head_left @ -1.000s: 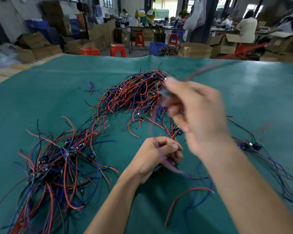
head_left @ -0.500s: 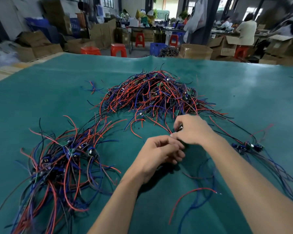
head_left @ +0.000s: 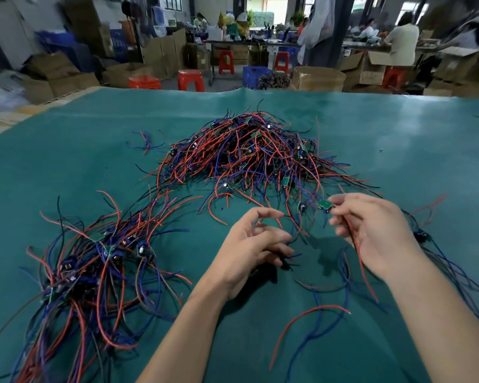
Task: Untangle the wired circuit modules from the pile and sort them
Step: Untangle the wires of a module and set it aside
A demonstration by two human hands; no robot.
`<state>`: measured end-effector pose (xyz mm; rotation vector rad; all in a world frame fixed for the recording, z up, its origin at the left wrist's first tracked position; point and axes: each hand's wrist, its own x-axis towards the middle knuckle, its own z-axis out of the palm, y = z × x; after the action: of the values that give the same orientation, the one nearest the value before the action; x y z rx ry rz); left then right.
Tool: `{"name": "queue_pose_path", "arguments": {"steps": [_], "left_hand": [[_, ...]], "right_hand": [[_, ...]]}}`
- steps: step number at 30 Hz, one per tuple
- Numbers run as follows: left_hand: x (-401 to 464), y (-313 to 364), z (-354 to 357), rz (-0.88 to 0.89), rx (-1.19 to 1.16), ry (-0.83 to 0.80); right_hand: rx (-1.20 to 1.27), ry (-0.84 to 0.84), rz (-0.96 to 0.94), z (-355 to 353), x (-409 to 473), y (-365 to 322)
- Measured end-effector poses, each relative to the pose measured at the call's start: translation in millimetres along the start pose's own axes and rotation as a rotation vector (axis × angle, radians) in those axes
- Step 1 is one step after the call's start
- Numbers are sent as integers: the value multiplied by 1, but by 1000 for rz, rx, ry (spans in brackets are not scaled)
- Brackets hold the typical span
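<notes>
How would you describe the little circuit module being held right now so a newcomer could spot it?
Start at the big tangled pile in the middle of the green table mat, then drop to its near right edge. There the right hand pinches a small green circuit module at its fingertips, the only one lifted off the mat.

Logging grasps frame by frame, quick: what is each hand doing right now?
Left hand: fingers loosely curled among loose wires, no clear grip; cannot tell.
Right hand: pinching a small green circuit board, its wires trailing through the fingers.
</notes>
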<state>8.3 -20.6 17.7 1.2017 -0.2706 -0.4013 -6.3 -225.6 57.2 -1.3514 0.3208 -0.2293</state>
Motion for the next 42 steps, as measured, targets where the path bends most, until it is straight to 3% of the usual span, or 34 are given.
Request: {"name": "queue_pose_path", "arguments": {"steps": [3,7,12,18,24,29,42], "left_hand": [[-1,-1,1,-27,15,-42],[0,-1,3,-33,-30,-19],[2,-1,0,-35,-85,3],[3,-4,-4,-10,-64,-55],[3,-6,-4,3,-30,-85],[3,-6,-4,47,-19,-25],[0,-6,-2,-10,-23,-57]], "right_hand": [[113,-200,89,12,-18,1],[-166,-341,-55,28,-30,14],[-260,-312,-192,28,-26,21],[-348,-338,-126,31,-26,31],[-304,-246,-162,30,-24,34],[-147,-272,-141,31,-21,35],[-122,-200,-209,31,-19,43]]}}
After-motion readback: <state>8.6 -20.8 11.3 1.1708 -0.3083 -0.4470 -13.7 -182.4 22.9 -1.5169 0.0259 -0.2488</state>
